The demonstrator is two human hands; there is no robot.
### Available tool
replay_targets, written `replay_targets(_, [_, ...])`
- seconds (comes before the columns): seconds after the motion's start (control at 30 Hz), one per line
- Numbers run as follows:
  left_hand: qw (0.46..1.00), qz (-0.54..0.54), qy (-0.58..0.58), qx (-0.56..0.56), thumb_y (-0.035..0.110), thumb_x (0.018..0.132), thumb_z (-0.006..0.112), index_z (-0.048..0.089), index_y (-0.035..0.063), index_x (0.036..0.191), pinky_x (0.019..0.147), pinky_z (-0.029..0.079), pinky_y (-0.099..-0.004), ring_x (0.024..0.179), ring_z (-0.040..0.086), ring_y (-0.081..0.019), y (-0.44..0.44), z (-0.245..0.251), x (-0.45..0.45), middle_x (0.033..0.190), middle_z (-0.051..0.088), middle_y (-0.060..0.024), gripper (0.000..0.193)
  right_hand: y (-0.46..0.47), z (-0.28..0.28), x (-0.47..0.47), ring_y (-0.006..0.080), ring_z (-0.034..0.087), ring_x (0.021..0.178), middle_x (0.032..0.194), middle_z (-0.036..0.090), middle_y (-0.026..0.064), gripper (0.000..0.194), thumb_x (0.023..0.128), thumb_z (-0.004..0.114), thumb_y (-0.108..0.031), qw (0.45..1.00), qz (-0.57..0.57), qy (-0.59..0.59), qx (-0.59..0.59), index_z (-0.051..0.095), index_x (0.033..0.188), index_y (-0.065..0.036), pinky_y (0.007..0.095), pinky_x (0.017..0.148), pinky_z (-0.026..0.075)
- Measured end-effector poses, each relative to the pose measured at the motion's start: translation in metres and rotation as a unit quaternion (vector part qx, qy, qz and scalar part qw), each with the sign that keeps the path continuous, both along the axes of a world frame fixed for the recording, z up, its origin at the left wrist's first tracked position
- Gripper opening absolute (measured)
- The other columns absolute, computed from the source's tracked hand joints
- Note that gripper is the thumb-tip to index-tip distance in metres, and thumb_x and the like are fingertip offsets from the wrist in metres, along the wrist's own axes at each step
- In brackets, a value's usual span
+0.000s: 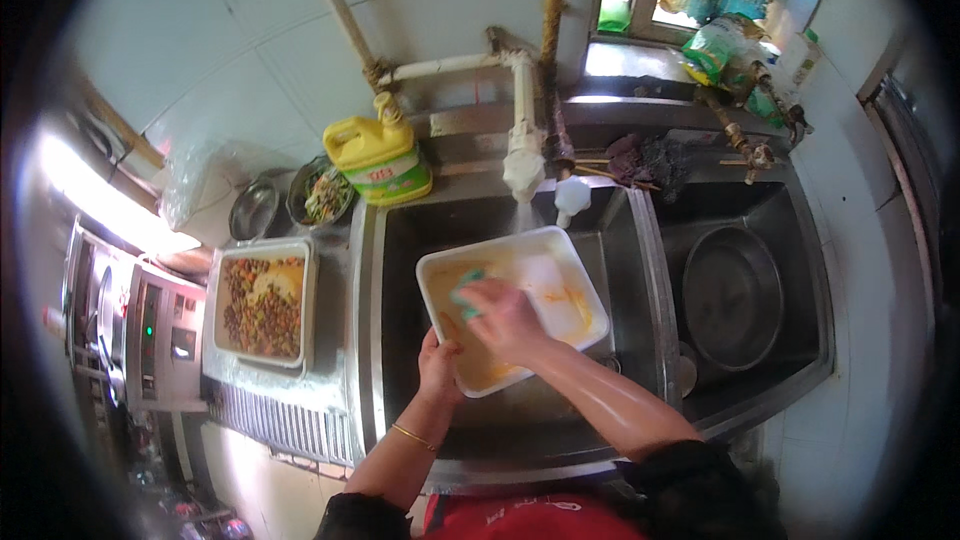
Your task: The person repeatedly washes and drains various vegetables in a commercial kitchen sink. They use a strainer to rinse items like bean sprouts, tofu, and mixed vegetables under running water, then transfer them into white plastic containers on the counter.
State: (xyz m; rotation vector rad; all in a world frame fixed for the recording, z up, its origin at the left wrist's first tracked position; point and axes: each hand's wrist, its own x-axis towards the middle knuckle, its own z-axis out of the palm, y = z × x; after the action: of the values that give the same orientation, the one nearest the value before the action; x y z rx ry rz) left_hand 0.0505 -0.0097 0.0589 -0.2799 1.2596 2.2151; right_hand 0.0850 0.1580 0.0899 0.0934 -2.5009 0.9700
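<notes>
A white rectangular plastic tub [541, 274] is tilted over the left basin of a steel sink [634, 390]. My left hand [441, 369] grips its near left rim. Inside the tub, my right hand [504, 317] presses a green scouring pad [469, 292] against the left part of the bottom. Orange-yellow residue streaks the tub's right side, and cloudy liquid lies in it. Water runs from a white plastic tap [524, 169] just beyond the far rim. Fingers of my right hand hide part of the pad.
On the left counter, a white tub [309, 300] holds diced food. A bowl of vegetable scraps [324, 195], an empty metal bowl [253, 210] and a yellow detergent jug [381, 154] stand behind. A round metal basin [731, 300] sits in the right sink. Dark cloths [651, 161] lie behind the sinks.
</notes>
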Motion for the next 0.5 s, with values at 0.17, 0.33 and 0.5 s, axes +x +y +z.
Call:
replay_targets(0.17, [0.999, -0.011, 0.007, -0.04, -0.008, 0.074, 0.05, 0.06, -0.0003, 0.12, 0.083, 0.054, -0.0324, 0.095, 0.065, -0.0218, 0.022, 0.006, -0.027, 0.109, 0.066, -0.0084, 0.048, 0.046, -0.053, -0.056, 0.0348, 0.063, 0.109, 0.115, 0.065, 0.0144, 0.036, 0.087, 0.06, -0.014, 0.986, -0.007, -0.109, 0.126, 0.064, 0.122, -0.01, 0.045, 0.092, 0.052])
replay_targets(0.33, [0.998, -0.025, 0.006, -0.054, -0.011, 0.072, 0.052, 0.059, -0.0001, 0.124, 0.084, 0.053, -0.0337, 0.096, 0.064, -0.0214, 0.038, 0.018, -0.033, 0.108, 0.066, -0.0095, 0.053, 0.087, -0.076, -0.051, 0.0402, 0.063, 0.102, 0.124, 0.064, 0.0158, 0.032, 0.089, 0.053, -0.01, 0.952, -0.214, -0.217, 0.015, 0.066, 0.118, -0.013, 0.048, 0.091, 0.051])
replay_targets(0.5, [0.994, -0.084, 0.067, -0.02, -0.012, 0.072, 0.054, 0.06, 0.0013, 0.121, 0.084, 0.053, -0.0307, 0.095, 0.064, -0.018, 0.062, 0.02, -0.043, 0.106, 0.066, -0.0069, 0.05, 0.032, -0.077, -0.049, 0.037, 0.067, 0.099, 0.119, 0.068, 0.0179, 0.045, 0.082, 0.061, -0.003, 0.933, -0.094, -0.156, -0.311, 0.064, 0.127, -0.01, 0.0455, 0.087, 0.055])
